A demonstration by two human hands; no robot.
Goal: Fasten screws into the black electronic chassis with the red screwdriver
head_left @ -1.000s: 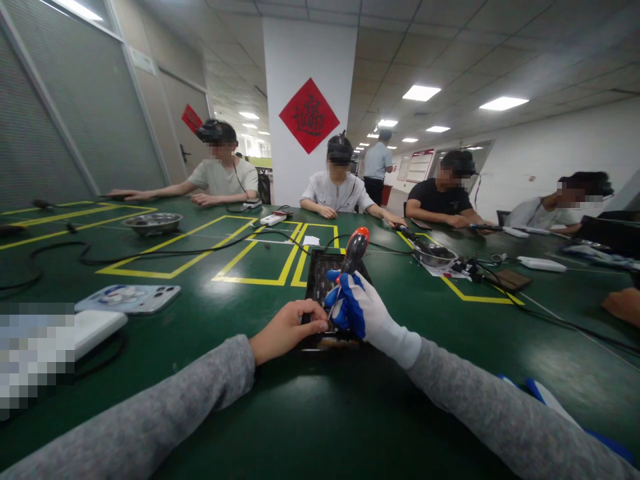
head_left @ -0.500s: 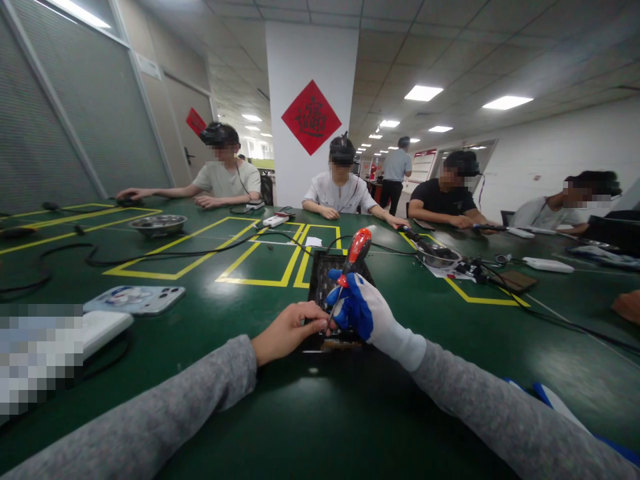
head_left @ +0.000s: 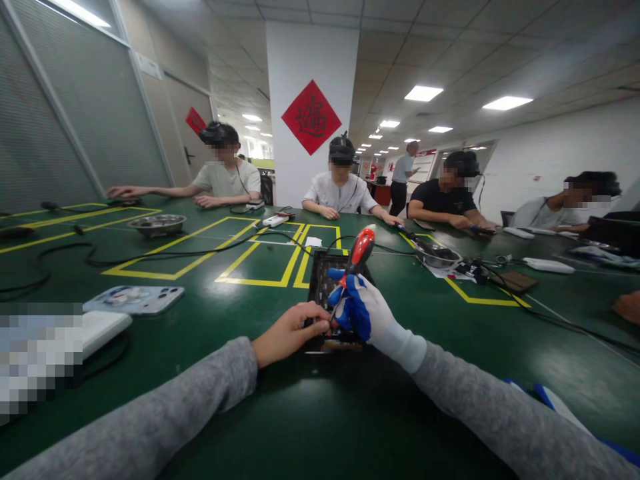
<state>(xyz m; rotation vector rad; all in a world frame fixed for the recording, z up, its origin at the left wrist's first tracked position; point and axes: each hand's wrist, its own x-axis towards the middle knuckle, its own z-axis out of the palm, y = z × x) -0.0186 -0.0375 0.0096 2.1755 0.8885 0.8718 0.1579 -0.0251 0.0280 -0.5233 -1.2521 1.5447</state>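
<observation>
A screwdriver point(head_left: 361, 249) with a red and black handle leans upward in my right hand point(head_left: 376, 312), which wears a white and blue work glove. The gloved fingers are wrapped round its lower part, and the metal shaft slants down toward my left fingertips. My left hand point(head_left: 286, 332) is bare, thumb and fingers pinched together beside the shaft; whatever they pinch is hidden. Both hands are over a black rectangular tray-like piece point(head_left: 317, 268) lying on the green table. Small parts show inside it, too dim to name, and the hands cover much of it.
A phone point(head_left: 134, 300) and a white device point(head_left: 103, 330) lie to the left, with a metal bowl point(head_left: 157, 225) behind. Another metal bowl point(head_left: 439, 259) with dark things stands at the right. Black cables cross the table; a spare glove point(head_left: 555, 400) lies near my right sleeve. Co-workers sit opposite.
The screwdriver handle has tipped slightly to the right within my right hand. My left hand keeps its pinch at the tray. A person in the background has walked to the right.
</observation>
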